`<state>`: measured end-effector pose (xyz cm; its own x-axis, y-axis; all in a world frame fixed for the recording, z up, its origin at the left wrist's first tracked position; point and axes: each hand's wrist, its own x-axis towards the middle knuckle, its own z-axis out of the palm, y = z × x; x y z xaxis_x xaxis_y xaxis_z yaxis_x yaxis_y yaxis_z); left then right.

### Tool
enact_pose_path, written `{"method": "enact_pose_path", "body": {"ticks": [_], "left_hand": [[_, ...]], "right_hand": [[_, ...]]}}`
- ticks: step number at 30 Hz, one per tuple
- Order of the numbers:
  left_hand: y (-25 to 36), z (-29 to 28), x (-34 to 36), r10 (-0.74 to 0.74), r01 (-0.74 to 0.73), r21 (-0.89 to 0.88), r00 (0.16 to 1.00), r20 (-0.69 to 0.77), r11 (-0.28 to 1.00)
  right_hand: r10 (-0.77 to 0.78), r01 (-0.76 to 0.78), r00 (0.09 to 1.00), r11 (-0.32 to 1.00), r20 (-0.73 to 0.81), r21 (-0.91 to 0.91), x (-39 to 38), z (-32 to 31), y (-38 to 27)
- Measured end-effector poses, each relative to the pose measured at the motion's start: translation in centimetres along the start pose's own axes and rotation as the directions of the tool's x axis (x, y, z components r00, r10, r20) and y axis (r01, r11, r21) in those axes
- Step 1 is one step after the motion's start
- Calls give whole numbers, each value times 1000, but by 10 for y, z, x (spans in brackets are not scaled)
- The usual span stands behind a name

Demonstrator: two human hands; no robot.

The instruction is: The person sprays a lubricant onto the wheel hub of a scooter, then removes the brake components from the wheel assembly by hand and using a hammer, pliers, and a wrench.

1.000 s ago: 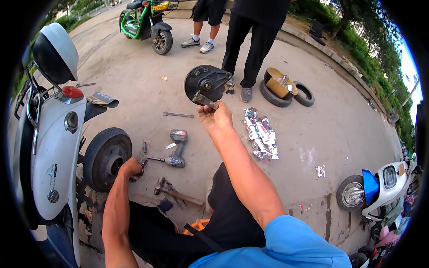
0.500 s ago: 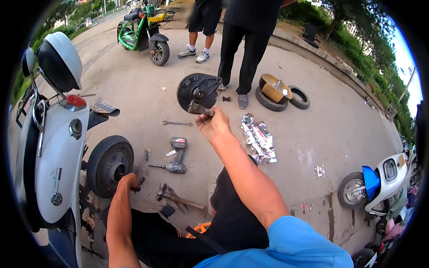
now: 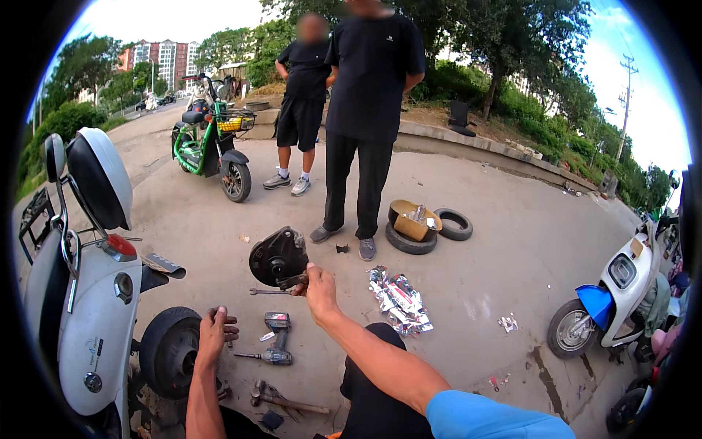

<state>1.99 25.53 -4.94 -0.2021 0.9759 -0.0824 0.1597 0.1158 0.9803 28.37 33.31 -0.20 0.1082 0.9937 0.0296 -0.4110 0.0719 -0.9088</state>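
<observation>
My right hand [image 3: 316,291] grips a black round brake plate [image 3: 278,254] by its metal lever, held out in front of me. My left hand [image 3: 217,329] is raised with fingers apart beside the rear wheel [image 3: 165,350] of a white scooter [image 3: 86,333]. A wrench [image 3: 265,292] lies on the ground behind the plate. Below that are a cordless impact driver [image 3: 276,350] and a hammer [image 3: 292,402], with small dark tools near it. Crumpled silver wrappers [image 3: 398,300] lie right of my right hand.
Two people [image 3: 363,95] [image 3: 303,110] stand facing me, a green scooter [image 3: 208,146] beside them. A yellowish tub [image 3: 409,225] rests on a tire, with another tire [image 3: 457,223] alongside. A white-and-blue scooter [image 3: 599,307] stands at right; a concrete curb [image 3: 504,154] runs behind.
The view has tilted up, showing the people's upper bodies. My left hand has left the dark tool at the wheel, risen and opened. My right hand still holds the plate, now angled differently.
</observation>
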Motion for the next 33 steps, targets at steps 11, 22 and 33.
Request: {"method": "enact_pose_path", "body": {"ticks": [11,22,33], "left_hand": [[11,7,-21,-30,100,-738,994,107,668],[14,12,5,58,-225,-710,966,-252,667],[22,32,8,202,-332,-521,935,-291,786]], "right_hand": [[-454,898,403,363,795,-249,-36,29,21],[176,-65,797,976,577,-207,-19,40,35],[402,-367,780,915,480,-170,-17,28,25]]}}
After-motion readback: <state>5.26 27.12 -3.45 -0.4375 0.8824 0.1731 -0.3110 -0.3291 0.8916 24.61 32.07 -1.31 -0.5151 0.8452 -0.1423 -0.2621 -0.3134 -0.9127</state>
